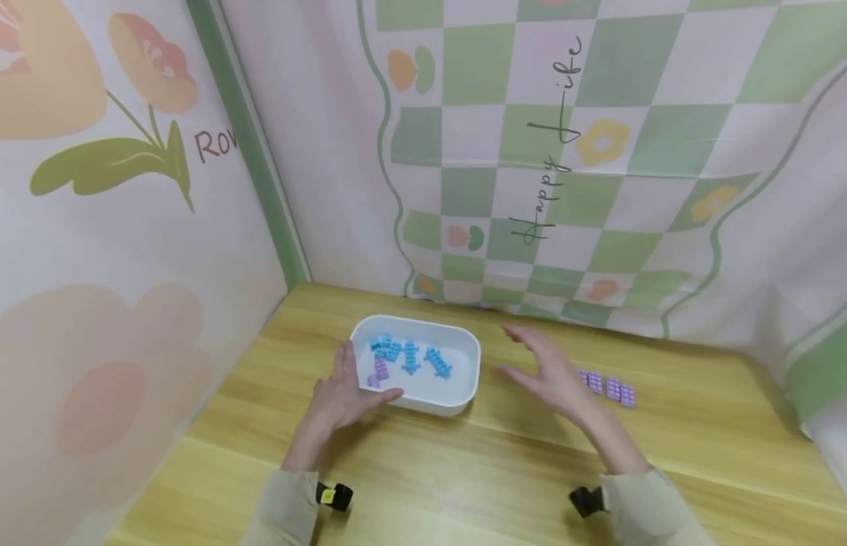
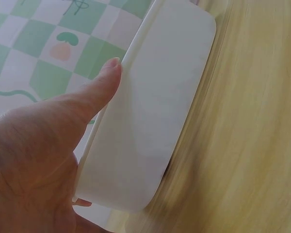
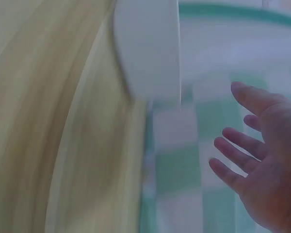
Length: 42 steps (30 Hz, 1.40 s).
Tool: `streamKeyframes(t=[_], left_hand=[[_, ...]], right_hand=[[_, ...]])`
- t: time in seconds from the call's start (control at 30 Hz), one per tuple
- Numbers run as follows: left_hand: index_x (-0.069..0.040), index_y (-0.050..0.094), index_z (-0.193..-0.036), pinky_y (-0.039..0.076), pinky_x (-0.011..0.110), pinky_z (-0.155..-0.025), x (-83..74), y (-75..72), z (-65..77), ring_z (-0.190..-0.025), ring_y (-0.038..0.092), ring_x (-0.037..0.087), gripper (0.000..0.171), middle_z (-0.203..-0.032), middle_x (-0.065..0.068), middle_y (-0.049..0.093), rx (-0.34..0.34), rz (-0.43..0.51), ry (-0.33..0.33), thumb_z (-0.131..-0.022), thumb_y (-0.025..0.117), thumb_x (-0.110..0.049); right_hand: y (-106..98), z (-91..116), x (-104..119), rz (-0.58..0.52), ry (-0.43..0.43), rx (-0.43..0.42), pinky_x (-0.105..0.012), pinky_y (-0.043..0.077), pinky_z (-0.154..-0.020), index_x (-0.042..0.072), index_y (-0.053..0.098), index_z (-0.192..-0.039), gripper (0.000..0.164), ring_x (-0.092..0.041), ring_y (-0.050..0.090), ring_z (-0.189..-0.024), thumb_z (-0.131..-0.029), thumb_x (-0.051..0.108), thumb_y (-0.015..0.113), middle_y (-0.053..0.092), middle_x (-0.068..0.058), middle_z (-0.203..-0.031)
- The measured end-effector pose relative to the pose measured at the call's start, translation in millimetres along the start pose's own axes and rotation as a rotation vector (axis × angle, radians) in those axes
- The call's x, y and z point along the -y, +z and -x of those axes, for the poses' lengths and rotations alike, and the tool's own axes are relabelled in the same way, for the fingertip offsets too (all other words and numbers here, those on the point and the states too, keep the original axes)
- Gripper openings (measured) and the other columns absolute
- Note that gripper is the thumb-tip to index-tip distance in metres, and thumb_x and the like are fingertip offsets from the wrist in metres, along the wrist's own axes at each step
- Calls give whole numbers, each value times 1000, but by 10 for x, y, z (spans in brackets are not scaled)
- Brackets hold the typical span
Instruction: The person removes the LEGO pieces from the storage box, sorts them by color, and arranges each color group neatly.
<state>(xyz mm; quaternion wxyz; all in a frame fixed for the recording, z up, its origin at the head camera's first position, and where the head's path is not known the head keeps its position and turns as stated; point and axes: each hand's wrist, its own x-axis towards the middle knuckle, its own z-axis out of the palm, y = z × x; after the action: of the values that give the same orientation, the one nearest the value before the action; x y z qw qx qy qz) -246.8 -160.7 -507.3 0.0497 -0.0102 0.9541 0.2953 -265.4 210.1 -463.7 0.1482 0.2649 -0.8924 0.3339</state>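
A white plastic bin [image 1: 433, 398] stands on the wooden table, with several blue toy-block pieces [image 1: 410, 356] and a few purple block pieces [image 1: 381, 369] inside. My left hand [image 1: 337, 398] holds the bin's near left corner, its fingers along the left end and its thumb over the front rim. In the left wrist view, the thumb [image 2: 94, 90] lies along the rim of the bin. My right hand [image 1: 549, 371] hovers right of the bin, apart from it, fingers spread and nothing held. The right wrist view shows this hand [image 3: 266, 155] with its palm bare.
Several purple studded blocks [image 1: 614, 388] lie on the table [image 1: 464, 478] beside my right forearm, partly hidden by it. A checkered curtain [image 1: 553, 189] hangs behind the table's back edge, and a flowered curtain [image 1: 123, 303] hangs along the left side.
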Motion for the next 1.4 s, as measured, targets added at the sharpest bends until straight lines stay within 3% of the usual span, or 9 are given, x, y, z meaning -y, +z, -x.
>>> streamKeyframes(t=[0.17, 0.37, 0.57, 0.7, 0.83, 0.97, 1.07, 1.23, 1.4], left_hand=[[1, -1, -175, 27, 82, -128, -2, 36, -6, -155, 43, 59, 145, -184, 26, 7, -1, 4, -1, -84, 78, -81], [2, 0, -175, 28, 83, -126, -8, 78, -2, -153, 44, 62, 145, -184, 28, 9, 4, -22, -4, -84, 76, -83], [4, 1, -174, 32, 85, -124, -12, 67, -10, -150, 49, 60, 142, -183, 30, 11, -8, -39, 8, -87, 74, -81], [5, 1, -174, 32, 85, -123, -3, 63, -26, -149, 50, 61, 143, -182, 31, 11, -11, -47, 15, -87, 72, -83], [5, 1, -174, 32, 85, -123, 8, 60, -34, -148, 51, 61, 143, -182, 32, 11, -9, -58, 29, -87, 72, -84], [5, 1, -174, 31, 85, -123, 7, 49, -34, -148, 51, 61, 144, -182, 32, 10, -9, -58, 35, -87, 72, -85], [5, 1, -174, 32, 85, -123, 8, 28, -32, -147, 52, 61, 144, -182, 32, 11, -16, -59, 31, -86, 73, -83], [6, 1, -174, 34, 83, -123, -1, 2, -28, -145, 53, 61, 143, -182, 32, 10, -16, -67, 25, -87, 74, -81], [5, 1, -174, 39, 81, -122, -5, 5, -15, -143, 55, 62, 142, -182, 32, 10, -11, -70, 15, -88, 73, -82]], right_hand=[[405, -344, 258, -70, 9, 102, -68, 53, -116, -4, 55, -155, 68, -47, 66, -133, -95, 13, 85, 67, -28, -146], [971, -577, 292, -141, -48, 186, -69, 49, -120, 1, 54, -158, 75, -49, 61, -139, -92, 17, 87, 66, -26, -151], [1401, -756, 419, -36, -44, 355, -68, 35, -133, 2, 55, -158, 83, -51, 46, -156, -87, 17, 94, 53, -28, -164], [1575, -829, 453, 47, -99, 399, -70, 32, -133, 3, 62, -153, 72, -53, 41, -158, -90, 22, 92, 50, -28, -167], [1707, -870, 415, 125, -169, 379, -69, 34, -132, 6, 69, -145, 60, -50, 45, -155, -93, 27, 88, 54, -28, -163], [1753, -895, 424, 145, -183, 360, -68, 35, -132, 6, 73, -139, 51, -49, 46, -153, -93, 23, 87, 56, -28, -159], [1720, -919, 496, 110, -168, 348, -70, 35, -131, 1, 76, -131, 45, -51, 48, -151, -90, 14, 88, 59, -30, -155], [1747, -940, 455, 55, -171, 279, -70, 38, -129, 0, 77, -121, 39, -48, 52, -148, -86, 13, 88, 66, -26, -148], [1885, -948, 233, 35, -214, 163, -58, 49, -122, 4, 76, -124, 39, -37, 65, -134, -87, 15, 84, 78, -15, -132]])
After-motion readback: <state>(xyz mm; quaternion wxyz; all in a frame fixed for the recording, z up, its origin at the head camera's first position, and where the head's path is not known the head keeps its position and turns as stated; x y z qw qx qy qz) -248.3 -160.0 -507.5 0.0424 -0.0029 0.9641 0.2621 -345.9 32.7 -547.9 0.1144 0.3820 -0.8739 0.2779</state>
